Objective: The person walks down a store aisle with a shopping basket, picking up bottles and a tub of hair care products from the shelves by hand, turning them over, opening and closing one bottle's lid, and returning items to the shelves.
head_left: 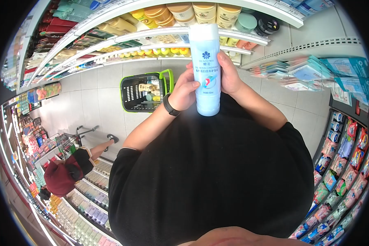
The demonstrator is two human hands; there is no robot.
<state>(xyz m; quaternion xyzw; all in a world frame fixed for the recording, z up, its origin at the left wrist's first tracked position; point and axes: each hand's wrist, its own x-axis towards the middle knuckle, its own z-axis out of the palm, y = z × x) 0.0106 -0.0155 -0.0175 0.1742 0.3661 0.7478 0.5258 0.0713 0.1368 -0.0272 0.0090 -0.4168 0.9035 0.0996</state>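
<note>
Shop aisle point(303, 125), blue bottle point(207, 74) in both hands point(183, 91), lengthwise, cap toward shelves point(242, 35)

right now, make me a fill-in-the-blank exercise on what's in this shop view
The left hand and right hand hold a conditioner bottle coloured light ____. A black wristband is on the ____ wrist. The shopping basket on the floor has a ____ handle.

Missing words: blue; left; green.
</note>
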